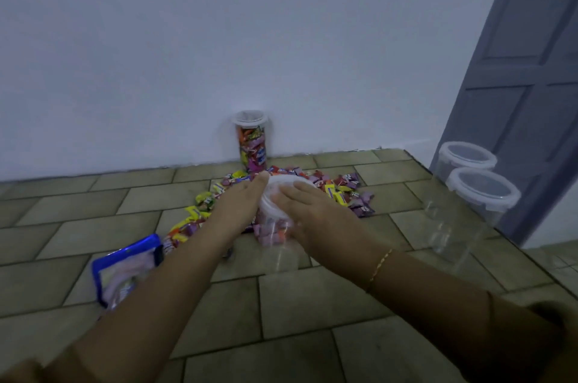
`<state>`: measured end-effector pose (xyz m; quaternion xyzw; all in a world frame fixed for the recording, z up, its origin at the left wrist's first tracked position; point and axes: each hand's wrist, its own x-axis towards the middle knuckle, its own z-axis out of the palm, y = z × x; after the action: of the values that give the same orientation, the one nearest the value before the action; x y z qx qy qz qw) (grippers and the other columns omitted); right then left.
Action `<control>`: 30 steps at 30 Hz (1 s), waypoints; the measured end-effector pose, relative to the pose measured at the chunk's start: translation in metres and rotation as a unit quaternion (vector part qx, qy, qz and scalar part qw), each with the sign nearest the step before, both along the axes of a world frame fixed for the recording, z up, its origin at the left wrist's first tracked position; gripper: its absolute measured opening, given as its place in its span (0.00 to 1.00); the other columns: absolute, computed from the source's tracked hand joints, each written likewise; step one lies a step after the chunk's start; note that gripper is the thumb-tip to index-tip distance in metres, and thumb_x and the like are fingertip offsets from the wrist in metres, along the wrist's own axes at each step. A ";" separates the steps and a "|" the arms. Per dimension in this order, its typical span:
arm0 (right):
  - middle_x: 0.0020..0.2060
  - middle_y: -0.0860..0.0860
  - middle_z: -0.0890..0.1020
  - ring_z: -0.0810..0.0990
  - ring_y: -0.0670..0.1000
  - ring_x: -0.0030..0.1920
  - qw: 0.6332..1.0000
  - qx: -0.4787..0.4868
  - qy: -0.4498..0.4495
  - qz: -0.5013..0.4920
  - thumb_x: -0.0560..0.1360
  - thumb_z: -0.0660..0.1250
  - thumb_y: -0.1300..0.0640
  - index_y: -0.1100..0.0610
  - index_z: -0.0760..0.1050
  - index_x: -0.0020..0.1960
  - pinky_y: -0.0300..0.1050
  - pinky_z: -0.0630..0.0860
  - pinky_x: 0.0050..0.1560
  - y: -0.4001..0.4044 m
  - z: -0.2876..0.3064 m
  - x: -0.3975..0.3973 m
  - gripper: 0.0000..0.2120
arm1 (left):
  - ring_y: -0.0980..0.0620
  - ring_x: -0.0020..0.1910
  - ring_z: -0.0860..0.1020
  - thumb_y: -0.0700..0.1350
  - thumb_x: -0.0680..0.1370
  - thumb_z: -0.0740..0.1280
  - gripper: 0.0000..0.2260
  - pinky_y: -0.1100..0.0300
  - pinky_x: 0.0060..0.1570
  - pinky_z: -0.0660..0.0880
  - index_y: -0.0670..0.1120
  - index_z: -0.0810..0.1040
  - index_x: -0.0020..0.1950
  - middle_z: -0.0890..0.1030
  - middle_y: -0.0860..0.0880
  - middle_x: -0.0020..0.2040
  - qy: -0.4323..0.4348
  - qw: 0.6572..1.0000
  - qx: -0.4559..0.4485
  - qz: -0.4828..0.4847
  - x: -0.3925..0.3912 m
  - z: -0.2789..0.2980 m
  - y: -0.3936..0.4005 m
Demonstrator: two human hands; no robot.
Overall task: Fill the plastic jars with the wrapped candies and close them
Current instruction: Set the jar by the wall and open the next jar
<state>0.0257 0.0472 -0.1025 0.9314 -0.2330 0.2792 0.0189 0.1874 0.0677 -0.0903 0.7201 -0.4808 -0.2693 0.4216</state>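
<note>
**Both hands on the lid of a part-filled jar**

Forearms reach in from the bottom edge, the right one wearing a thin gold bracelet (pixel 380 267). Ahead of them, the two hands meet over a clear plastic jar (pixel 276 234) that stands on the tiled floor (pixel 312 304). Its white lid (pixel 275 195) is on top. The left hand (pixel 240 204) lies against the lid's left side with fingers straight and together, fingertips reaching the far rim. The right hand (pixel 308 207) rests flat across the top of the lid, fingers spread a little. Pink and purple wrapped sweets show through the jar wall.

Around and behind the jar lies a loose heap of wrapped candies (pixel 344 192), yellow, red and purple. Behind the heap, against the white wall (pixel 219 38), stands a tall filled jar (pixel 252 142) with its lid on. Off to the right, near a grey door (pixel 525 70), stand two empty clear jars (pixel 469 204) with white rims, one behind the other. At the left, a blue-edged candy bag (pixel 125 273) lies on the floor, partly hidden by the left forearm.
</note>
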 end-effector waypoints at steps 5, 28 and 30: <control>0.69 0.54 0.70 0.65 0.57 0.71 0.993 0.092 0.047 0.060 0.71 0.69 0.63 0.58 0.66 0.71 0.58 0.67 0.68 0.011 0.002 0.006 0.29 | 0.43 0.50 0.79 0.54 0.82 0.56 0.18 0.49 0.58 0.73 0.49 0.77 0.38 0.81 0.42 0.48 0.137 0.989 -0.024 0.056 -0.002 -0.010 0.027; 0.26 0.51 0.69 0.71 0.50 0.30 0.936 0.291 0.100 -0.174 0.80 0.51 0.41 0.58 0.66 0.31 0.43 0.65 0.33 -0.033 0.056 0.047 0.27 | 0.64 0.58 0.74 0.50 0.61 0.81 0.39 0.72 0.52 0.72 0.52 0.67 0.67 0.75 0.58 0.60 0.121 0.986 -0.068 -0.092 -0.014 -0.063 0.055; 0.26 0.49 0.71 0.70 0.48 0.29 0.909 0.346 0.154 -0.172 0.80 0.53 0.43 0.56 0.67 0.29 0.39 0.65 0.31 -0.042 0.053 0.052 0.26 | 0.64 0.58 0.75 0.51 0.61 0.81 0.38 0.73 0.52 0.71 0.51 0.67 0.67 0.76 0.57 0.61 0.106 0.987 -0.055 -0.111 -0.011 -0.063 0.053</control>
<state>0.0773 0.0051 -0.0490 0.8564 -0.4655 0.0268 -0.2216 0.1763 0.1202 -0.1536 0.6058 -0.5243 -0.3620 0.4765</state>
